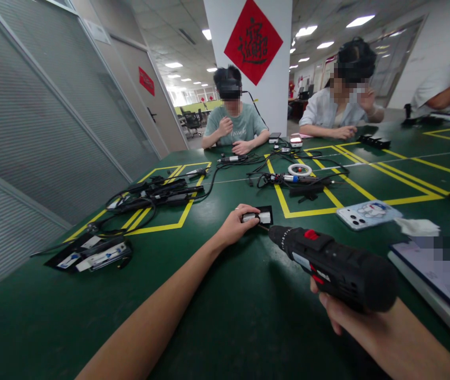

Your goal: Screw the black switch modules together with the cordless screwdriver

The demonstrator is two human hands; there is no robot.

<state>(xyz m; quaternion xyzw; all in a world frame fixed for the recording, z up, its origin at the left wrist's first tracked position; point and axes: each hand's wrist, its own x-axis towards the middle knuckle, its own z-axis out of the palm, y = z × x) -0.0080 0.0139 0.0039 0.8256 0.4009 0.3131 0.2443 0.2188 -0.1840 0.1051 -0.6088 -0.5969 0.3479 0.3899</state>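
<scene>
My right hand [343,311] is wrapped round the grip of a black cordless drill [331,264] with red switches. The thin bit points away and to the left, its tip close to my left fingers; whether it touches anything I cannot tell. My left hand [237,224] presses its thumb and fingers on a small flat black piece with a white label [265,217], which lies on the green table. Part of this piece is hidden under the fingers.
Black tools and cables [161,192] lie on the left, with labelled black pieces [94,253] nearer me. A soldering iron [288,178], a tape roll [299,169] and a phone [367,214] are to the right. A laptop [438,279] sits at the right edge. People sit opposite.
</scene>
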